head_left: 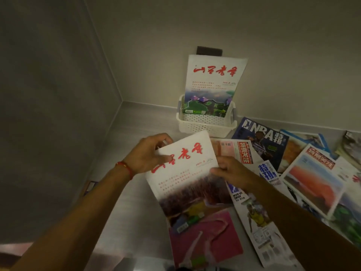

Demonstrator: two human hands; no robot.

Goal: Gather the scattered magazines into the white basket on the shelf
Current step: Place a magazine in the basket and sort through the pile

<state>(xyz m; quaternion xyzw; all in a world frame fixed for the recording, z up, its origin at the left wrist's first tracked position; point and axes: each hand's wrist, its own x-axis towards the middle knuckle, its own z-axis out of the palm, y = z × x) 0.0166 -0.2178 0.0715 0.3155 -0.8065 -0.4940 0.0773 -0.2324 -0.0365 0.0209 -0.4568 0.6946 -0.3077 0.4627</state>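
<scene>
In the corner of the grey shelf point(125, 133), against the back wall, stood the white basket point(205, 122), a perforated plastic one with grey handles. One white-covered magazine with red calligraphy point(213, 85) stood upright in it, leaning on the wall, its lower part with a green landscape picture down inside the basket; a dark strip point(209, 51) on the wall showed just above its top edge.

Just in front of the basket, a second white magazine with the same red title point(187, 173) was held tilted above the shelf. The left hand point(148, 153), a red cord bracelet point(125, 169) on its wrist, had its grip clamped on the magazine's upper left corner, thumb on the cover and fingers behind. The right hand point(232, 171) pinched the right edge, thumb on top.

Nearer the viewer than the basket, under the held magazine, lay a pink-covered magazine point(207, 239). To the right of the basket the rest lay scattered and overlapping: a dark blue NBA magazine point(261, 137), a red-titled one point(240, 151) beside it, a basketball issue with a player in yellow point(257, 218) under the right forearm, and one with an orange sunset cover point(312, 182) farther right.
</scene>
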